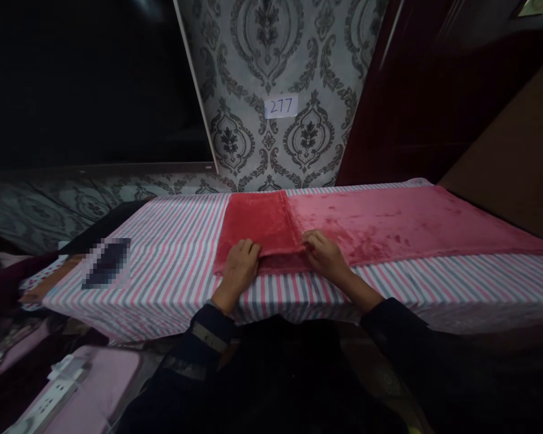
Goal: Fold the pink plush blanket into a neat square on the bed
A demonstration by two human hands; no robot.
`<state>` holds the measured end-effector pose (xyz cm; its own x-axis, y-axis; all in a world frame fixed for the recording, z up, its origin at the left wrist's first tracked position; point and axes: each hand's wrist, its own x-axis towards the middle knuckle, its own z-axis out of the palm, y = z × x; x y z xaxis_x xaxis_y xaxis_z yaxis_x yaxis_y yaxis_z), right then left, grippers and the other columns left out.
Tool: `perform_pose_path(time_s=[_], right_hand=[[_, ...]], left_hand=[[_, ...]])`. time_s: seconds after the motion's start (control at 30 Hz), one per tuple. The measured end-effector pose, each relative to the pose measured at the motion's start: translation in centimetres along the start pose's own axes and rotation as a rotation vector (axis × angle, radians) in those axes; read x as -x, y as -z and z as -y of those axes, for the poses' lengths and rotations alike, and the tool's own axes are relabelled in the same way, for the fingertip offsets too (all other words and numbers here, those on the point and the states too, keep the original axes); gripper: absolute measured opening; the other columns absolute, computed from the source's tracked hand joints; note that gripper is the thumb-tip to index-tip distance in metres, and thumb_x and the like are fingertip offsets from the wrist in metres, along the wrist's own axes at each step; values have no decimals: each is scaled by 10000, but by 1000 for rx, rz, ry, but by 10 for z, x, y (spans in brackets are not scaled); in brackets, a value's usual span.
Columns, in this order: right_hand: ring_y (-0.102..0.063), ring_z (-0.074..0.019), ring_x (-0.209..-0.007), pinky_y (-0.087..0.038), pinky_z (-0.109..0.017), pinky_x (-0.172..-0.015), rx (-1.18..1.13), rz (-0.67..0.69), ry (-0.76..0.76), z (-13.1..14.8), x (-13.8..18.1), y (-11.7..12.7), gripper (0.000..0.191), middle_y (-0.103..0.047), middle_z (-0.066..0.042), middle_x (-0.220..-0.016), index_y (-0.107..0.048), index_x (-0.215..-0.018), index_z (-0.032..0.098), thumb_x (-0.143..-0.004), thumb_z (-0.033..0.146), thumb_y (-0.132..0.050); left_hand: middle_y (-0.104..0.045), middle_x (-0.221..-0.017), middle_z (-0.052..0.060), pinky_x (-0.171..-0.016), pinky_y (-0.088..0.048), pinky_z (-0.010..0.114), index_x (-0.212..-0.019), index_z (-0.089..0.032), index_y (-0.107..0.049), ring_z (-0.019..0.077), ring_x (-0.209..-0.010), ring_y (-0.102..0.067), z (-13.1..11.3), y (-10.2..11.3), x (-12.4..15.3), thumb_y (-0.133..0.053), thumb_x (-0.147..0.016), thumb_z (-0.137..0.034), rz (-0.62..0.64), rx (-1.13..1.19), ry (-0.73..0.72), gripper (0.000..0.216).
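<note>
A pink-red plush blanket (402,220) lies lengthwise on a striped tablecloth (176,241). Its left end is doubled over into a deeper red flap (257,220). At the near edge of this flap, my left hand (241,266) has its fingers curled over the left part of the fabric. My right hand (323,253) pinches the flap's near right corner, where it meets the flat pink stretch. Between the hands the flap's near edge is slightly raised above the layer under it.
A patterned wall with a paper label (281,106) reading 277 rises behind the table. A large dark screen (90,84) stands at the left, a brown panel (520,144) at the right. A blurred-out item (106,263) lies on the tablecloth; a power strip (49,401) sits lower left.
</note>
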<state>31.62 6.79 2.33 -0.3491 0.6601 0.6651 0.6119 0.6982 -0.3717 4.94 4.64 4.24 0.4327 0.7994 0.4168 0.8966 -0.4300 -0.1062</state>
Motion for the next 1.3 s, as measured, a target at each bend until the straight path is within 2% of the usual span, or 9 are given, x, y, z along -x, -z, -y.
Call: perform_pose_path(time_s=[0.17,0.27,0.47,0.63,0.8,0.9,1.03,1.17,1.3], right_hand=[[-588,-262,-976,-495,-370,-841,263,290,-8,-1,19,-1,260,-653,-125,-1029,-666,-977,188,-878,33,-482],[-582,-254,-1006,-492,-369,-873,292,342,-45,4,25,4,276,-656,-132,-1065,-666,-1052,161,-903,30,-474],[-548,-298,-1165,-463,-486,-1007,235,215,40,17,26,8,421,-642,-143,-1272,-646,-1309,182,-896,124,-587],[-589,-274,-1152,-500,-466,-974,221,156,114,11,32,-7,279,-699,-113,-1221,-738,-1163,215,-969,144,-551],[-638,-257,-1053,-525,-454,-941,138,75,57,6,39,-12,245,-731,-120,-1141,-754,-1069,189,-1007,224,-520],[-648,-262,-1060,-509,-470,-983,141,101,-35,15,20,-15,297,-736,-124,-1103,-747,-1099,185,-1020,299,-484],[-479,-226,-1398,-393,-432,-1164,146,173,-127,29,-26,-33,511,-538,-150,-1500,-505,-1496,115,-1045,261,-314],[-264,-246,-1536,-229,-469,-1257,267,376,-229,27,-46,-53,587,-339,-142,-1637,-387,-1576,86,-1018,268,-376],[-214,-252,-1552,-182,-479,-1267,342,453,-286,19,-37,-62,595,-303,-130,-1650,-384,-1579,82,-1037,327,-365]], left_hand=[[-650,-1062,139,-836,-487,437,-1142,-168,-691,300,-1014,-583,1,-5,9,-413,-950,-88,137,-54,-116,347],[-659,-1132,146,-854,-490,455,-1264,-165,-658,311,-1048,-582,2,-1,16,-454,-934,-112,150,-19,-117,392],[-549,-1500,144,-1097,-412,514,-1480,-183,-513,325,-1357,-497,-8,0,18,-459,-984,-222,63,95,-119,501],[-490,-1567,132,-1180,-346,554,-1490,-204,-514,313,-1448,-447,-33,-19,11,-426,-998,-187,107,92,-85,500],[-470,-1581,130,-1190,-330,602,-1521,-216,-473,330,-1478,-406,-44,-27,10,-479,-998,-252,106,128,-69,524],[-492,-1563,137,-1192,-336,600,-1512,-190,-480,321,-1468,-425,-43,-32,10,-457,-1006,-246,84,181,-84,509],[-548,-1510,165,-1191,-375,551,-1468,-130,-524,300,-1438,-471,-42,-42,13,-456,-995,-210,-28,253,-134,484],[-698,-1331,108,-1151,-448,482,-1325,-203,-654,225,-1281,-620,-26,-37,18,-412,-994,-161,-170,358,-199,412],[-687,-1346,127,-1176,-399,552,-1340,-189,-651,276,-1328,-585,5,-19,8,-435,-989,-213,-181,238,40,413]])
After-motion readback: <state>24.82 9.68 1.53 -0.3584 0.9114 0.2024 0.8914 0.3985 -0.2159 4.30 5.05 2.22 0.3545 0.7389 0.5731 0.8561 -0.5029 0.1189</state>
